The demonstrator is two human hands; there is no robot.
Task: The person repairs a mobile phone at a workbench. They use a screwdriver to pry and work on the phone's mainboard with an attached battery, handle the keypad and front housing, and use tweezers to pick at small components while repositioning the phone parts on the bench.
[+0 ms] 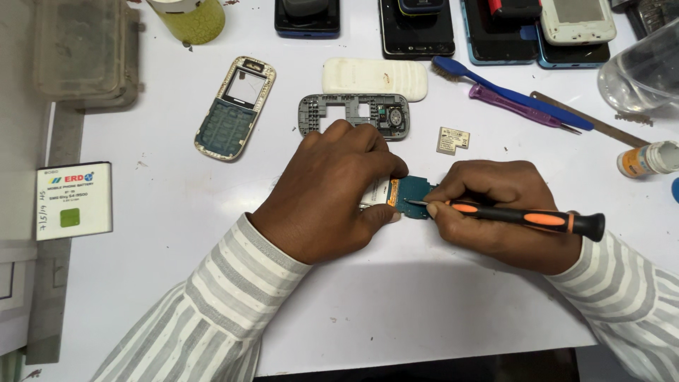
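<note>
Hands: left hand (332,191) pins a small teal circuit board (412,197) to the desk (396,297), fingers curled over its left end; right hand (495,212) is closed around a black-and-orange screwdriver (527,218), held like a pen.
Tool tip: the metal point rests on the board's right part, just beside the left thumb.
Board: lies at the centre of the white desk, between both hands, mostly hidden under the left fingers.
Step in hand: by the look of it, a screw or clip on the board is being worked with the tip.
Next move: calls for steady downward pressure and a firm hold, so the board does not slide or the tip slip.
Nearby parts: a grey phone frame (353,115) just beyond the left knuckles; a keypad front cover (235,107) further left; a white back cover (375,78) behind the frame; a small chip-like piece (453,140) near the right hand.
Desk edges: a boxed battery (73,200) at far left; blue and purple pry tools (520,99) and several phones (417,28) at the top.
</note>
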